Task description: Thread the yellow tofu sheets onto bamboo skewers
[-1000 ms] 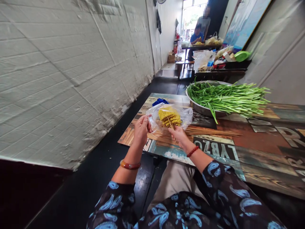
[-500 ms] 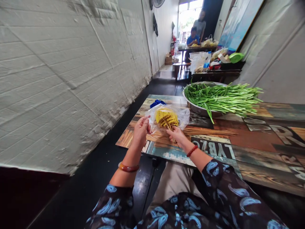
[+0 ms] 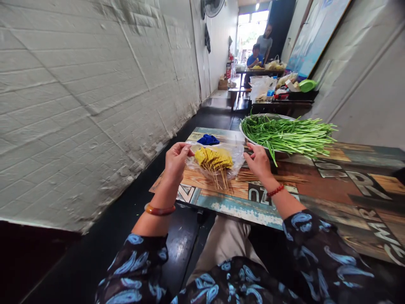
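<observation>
A bundle of thin wooden skewers bearing folded yellow food pieces (image 3: 214, 158) lies on a clear plastic bag (image 3: 237, 165), bare stick ends toward me. My left hand (image 3: 176, 160) pinches the bag's left edge between thumb and fingers. At the right edge of the bag is my right hand (image 3: 260, 162), its thumb and forefinger apart and the thumb tip close to the plastic. Whether that thumb touches the bag is hard to make out. Bare skewers (image 3: 275, 177) lie on the patterned wooden table (image 3: 234, 207), partly below my right hand.
A metal basin (image 3: 245, 134) heaped with long green stalks (image 3: 291, 133) stands behind my right hand. A blue cloth (image 3: 208, 139) lies beyond the bag. Farther back, two people are at a table, near a cluttered table (image 3: 281, 101). A white wall (image 3: 95, 105) runs along the left.
My right hand has let go of the skewers, which now rest on the bag, and has moved right to the bag's edge. My left hand stays at the left edge.
</observation>
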Available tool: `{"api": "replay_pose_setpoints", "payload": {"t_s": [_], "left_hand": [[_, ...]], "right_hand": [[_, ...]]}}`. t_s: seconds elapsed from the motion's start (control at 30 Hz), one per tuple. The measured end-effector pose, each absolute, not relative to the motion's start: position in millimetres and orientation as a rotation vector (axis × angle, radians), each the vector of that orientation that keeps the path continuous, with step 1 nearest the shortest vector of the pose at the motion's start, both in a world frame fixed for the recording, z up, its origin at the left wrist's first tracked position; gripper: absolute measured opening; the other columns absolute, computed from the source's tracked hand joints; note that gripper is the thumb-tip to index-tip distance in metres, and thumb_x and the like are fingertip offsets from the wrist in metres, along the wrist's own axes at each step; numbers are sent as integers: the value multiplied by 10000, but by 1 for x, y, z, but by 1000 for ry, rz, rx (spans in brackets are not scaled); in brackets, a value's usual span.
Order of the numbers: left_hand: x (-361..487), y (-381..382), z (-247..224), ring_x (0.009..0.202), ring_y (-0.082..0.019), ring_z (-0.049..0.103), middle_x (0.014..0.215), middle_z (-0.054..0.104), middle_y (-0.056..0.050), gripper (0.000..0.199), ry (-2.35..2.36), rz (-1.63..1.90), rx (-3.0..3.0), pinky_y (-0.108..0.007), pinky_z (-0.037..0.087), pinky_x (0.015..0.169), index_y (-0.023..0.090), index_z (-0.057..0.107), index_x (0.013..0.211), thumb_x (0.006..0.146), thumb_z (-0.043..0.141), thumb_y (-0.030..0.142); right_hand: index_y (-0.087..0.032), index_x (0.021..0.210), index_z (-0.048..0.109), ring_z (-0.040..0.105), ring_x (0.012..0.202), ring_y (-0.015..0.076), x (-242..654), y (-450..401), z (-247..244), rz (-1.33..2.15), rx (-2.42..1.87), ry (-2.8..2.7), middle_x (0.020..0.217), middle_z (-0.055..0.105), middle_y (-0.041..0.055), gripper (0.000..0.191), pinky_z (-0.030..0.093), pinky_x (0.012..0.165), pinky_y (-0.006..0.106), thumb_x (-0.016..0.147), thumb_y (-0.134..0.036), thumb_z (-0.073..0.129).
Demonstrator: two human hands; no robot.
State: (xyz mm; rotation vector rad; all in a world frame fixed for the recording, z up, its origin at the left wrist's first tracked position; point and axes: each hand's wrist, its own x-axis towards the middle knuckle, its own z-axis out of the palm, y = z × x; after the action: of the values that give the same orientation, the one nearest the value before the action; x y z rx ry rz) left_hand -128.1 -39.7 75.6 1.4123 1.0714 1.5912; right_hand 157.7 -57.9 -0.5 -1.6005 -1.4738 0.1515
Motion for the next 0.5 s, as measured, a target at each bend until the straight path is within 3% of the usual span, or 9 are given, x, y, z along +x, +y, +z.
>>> {"api": "replay_pose_setpoints", "payload": {"t_s": [0.1,0.17,0.23,0.33,0.4,0.5], "left_hand": [[-127,-34,84,617,-116,519,640,624,-1,139,1078,1616,1397,-231,397,632,174,647,724,751,690,304],[-127,-31,87,643,-115,512,688,630,-5,148,1071,1618,1385,-225,388,628,175,654,732,730,714,310],[-127,-27,87,700,-113,531,820,670,-26,166,1050,1627,1371,-220,393,647,172,659,738,706,738,315],[-129,-23,86,798,-132,573,1045,707,-64,209,996,1585,1332,-226,403,673,174,648,744,693,756,345],[-128,-20,87,829,-154,594,1051,722,-80,235,957,1516,1288,-235,402,669,180,629,750,689,756,367],[-125,-15,90,850,-171,623,989,736,-79,248,920,1465,1228,-243,405,671,189,594,756,681,752,364]], "right_hand": [[-141,1394,575,561,1183,334,164,-40,7,-60,-1667,-1659,1366,579,185,554,433,1026,453,865,-300,611],[-150,1420,553,544,1216,347,163,-33,9,-15,-1733,-1720,1382,578,181,605,414,1039,460,847,-318,650],[-181,1382,596,593,1135,329,161,-30,9,114,-1778,-1740,1290,644,160,586,441,987,434,819,-315,686],[-209,1086,755,649,965,287,157,-29,10,240,-1780,-1709,1051,727,120,307,473,866,379,788,-257,695],[-193,856,765,650,900,269,155,-28,14,268,-1757,-1653,952,733,117,125,470,808,357,787,-220,665],[-165,787,725,637,833,237,151,-23,27,326,-1678,-1524,874,725,111,149,464,744,329,821,-229,595]]}}
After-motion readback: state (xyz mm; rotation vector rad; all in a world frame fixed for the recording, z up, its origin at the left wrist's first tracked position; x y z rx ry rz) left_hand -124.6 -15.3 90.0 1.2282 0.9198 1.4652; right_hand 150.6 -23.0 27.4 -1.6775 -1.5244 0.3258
